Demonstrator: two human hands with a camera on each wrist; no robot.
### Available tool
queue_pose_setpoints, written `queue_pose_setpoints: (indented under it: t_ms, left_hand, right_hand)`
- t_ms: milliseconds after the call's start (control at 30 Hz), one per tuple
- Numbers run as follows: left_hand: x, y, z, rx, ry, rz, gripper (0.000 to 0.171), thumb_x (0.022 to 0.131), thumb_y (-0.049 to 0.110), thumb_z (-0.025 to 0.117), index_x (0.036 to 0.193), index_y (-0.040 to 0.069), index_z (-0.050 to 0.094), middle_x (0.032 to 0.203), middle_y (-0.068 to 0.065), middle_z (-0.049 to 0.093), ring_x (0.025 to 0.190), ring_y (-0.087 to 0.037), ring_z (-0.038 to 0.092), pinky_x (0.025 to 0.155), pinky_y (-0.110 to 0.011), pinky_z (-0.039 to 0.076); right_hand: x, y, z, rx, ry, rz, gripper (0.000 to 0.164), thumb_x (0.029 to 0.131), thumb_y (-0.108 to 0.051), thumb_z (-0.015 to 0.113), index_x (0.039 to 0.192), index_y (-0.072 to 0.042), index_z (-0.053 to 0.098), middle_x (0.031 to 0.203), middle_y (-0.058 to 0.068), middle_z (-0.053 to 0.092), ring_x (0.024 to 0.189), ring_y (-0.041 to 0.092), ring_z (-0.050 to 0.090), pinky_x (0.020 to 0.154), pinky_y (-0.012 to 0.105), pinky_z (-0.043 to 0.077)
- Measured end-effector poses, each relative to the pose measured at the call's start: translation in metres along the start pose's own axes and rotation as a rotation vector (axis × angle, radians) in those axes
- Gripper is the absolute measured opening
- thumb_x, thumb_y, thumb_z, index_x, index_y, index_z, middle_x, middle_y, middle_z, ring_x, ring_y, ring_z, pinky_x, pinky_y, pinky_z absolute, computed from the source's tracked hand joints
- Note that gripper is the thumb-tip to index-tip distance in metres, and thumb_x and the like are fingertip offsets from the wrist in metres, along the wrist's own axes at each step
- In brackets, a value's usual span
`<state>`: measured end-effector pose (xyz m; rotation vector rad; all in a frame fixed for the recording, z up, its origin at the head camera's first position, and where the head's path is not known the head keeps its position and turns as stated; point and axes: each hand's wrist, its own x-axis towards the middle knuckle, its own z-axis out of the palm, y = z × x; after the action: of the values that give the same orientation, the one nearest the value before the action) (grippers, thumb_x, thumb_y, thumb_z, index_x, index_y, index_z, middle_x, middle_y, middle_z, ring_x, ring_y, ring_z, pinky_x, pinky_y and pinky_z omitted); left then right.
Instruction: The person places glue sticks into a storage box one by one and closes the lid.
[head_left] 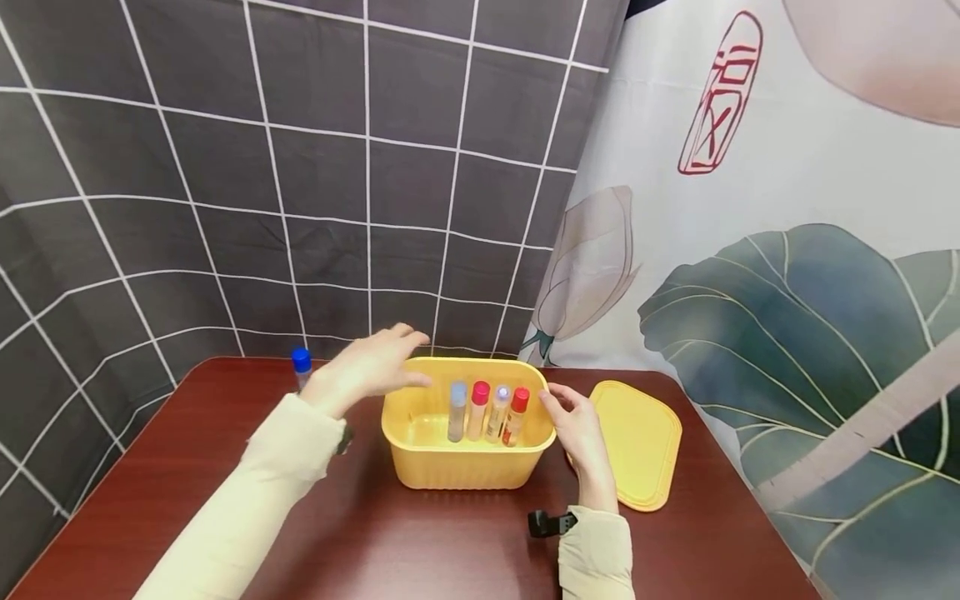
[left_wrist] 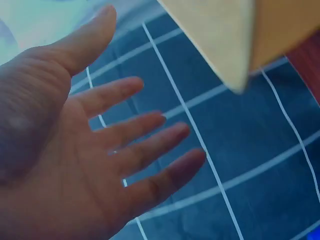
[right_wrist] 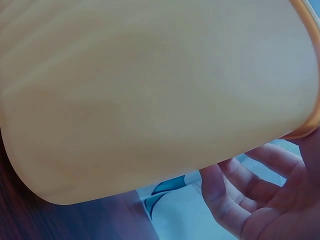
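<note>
A yellow plastic bin (head_left: 468, 467) stands on the table, and inside it several clear tubes with coloured caps stand upright in a row: a pale blue-capped tube (head_left: 457, 412), two with red caps and a lavender-capped tube (head_left: 497, 414). Over the bin's left rim hovers my left hand (head_left: 371, 367), its fingers spread and nothing in them; the left wrist view shows its bare palm. With thumb and bent fingers, my right hand (head_left: 583, 433) holds the bin's right rim. In the right wrist view its fingers (right_wrist: 240, 185) lie against the bin's side.
A yellow lid (head_left: 637, 450) lies flat on the table right of the bin. Behind my left wrist stands another tube with a dark blue cap (head_left: 302, 361), partly hidden. The red-brown table (head_left: 390, 542) ends at a dark checked cloth (head_left: 315, 183) behind.
</note>
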<state>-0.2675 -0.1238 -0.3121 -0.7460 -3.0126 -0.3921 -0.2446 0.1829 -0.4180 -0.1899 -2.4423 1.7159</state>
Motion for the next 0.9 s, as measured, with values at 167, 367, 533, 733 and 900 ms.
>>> queue_pose_setpoints:
  t_ms: [167,367,533,733,900]
  left_hand:
    - [-0.018,-0.029,-0.007,-0.017,0.089,-0.086,0.073,0.086,0.048,0.071,0.142,0.008,0.048,0.145,-0.022,0.04,0.129,-0.043,0.043,0.098,-0.061,0.04]
    - [-0.034,-0.064,-0.003,-0.021,0.096,-0.142,0.073,0.087,0.043,0.07,0.142,0.002,0.045,0.142,-0.027,0.039,0.126,-0.048,0.042,0.096,-0.064,0.038]
    - [-0.046,-0.092,0.004,-0.035,0.069,-0.232,0.072,0.088,0.041,0.068,0.141,-0.002,0.043,0.14,-0.032,0.037,0.125,-0.051,0.04,0.093,-0.068,0.037]
    - [-0.053,-0.112,0.008,-0.044,0.039,-0.318,0.074,0.089,0.043,0.066,0.14,-0.004,0.041,0.137,-0.037,0.036,0.12,-0.056,0.04,0.089,-0.072,0.036]
    - [-0.052,-0.125,0.015,-0.079,0.048,-0.358,0.072,0.091,0.04,0.064,0.142,-0.004,0.039,0.138,-0.037,0.036,0.116,-0.058,0.044,0.09,-0.072,0.036]
  right_hand:
    - [0.002,-0.003,-0.001,0.002,-0.011,-0.003,0.039,0.096,-0.028,0.063,0.126,-0.003,0.062,0.119,0.017,0.062,0.105,0.03,0.061,0.093,0.045,0.05]
    - [-0.001,0.0,-0.003,0.025,-0.009,0.011,0.039,0.096,-0.026,0.063,0.127,-0.002,0.062,0.12,0.018,0.062,0.106,0.031,0.061,0.093,0.045,0.05]
    - [-0.004,0.002,-0.001,0.034,-0.009,0.017,0.04,0.096,-0.025,0.064,0.128,-0.001,0.061,0.12,0.019,0.062,0.105,0.031,0.062,0.092,0.044,0.05]
    - [-0.004,0.003,-0.002,0.037,-0.004,0.016,0.04,0.096,-0.026,0.063,0.128,-0.001,0.061,0.12,0.019,0.062,0.107,0.033,0.061,0.093,0.045,0.05]
    - [-0.001,0.001,-0.002,0.036,-0.005,0.014,0.041,0.096,-0.028,0.063,0.128,-0.002,0.061,0.121,0.019,0.062,0.107,0.033,0.061,0.094,0.046,0.049]
